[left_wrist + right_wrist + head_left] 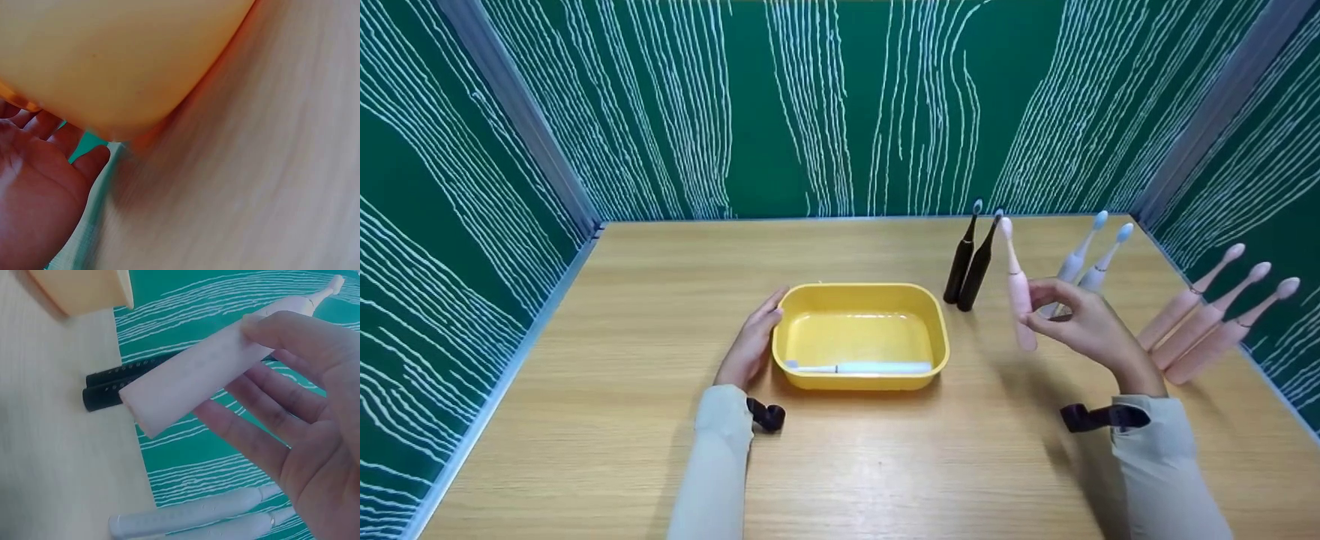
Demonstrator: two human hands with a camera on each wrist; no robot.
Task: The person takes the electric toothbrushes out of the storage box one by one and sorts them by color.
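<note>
A yellow tub [861,300] sits mid-table with a white toothbrush [859,367] lying along its near wall. My left hand [754,339] rests flat against the tub's left side, fingers straight; the left wrist view shows the palm [34,191] beside the tub's wall [124,62]. My right hand [1072,319] pinches a pink electric toothbrush [1018,296] and holds it upright off the table, right of the tub; it also shows in the right wrist view as the pink toothbrush [208,371] under my thumb [292,332].
Two black toothbrushes [969,262] stand just right of the tub. Two pale blue ones [1084,262] stand behind my right hand, and three pink ones [1207,319] lean at the far right. Green patterned walls enclose the wooden table [885,465].
</note>
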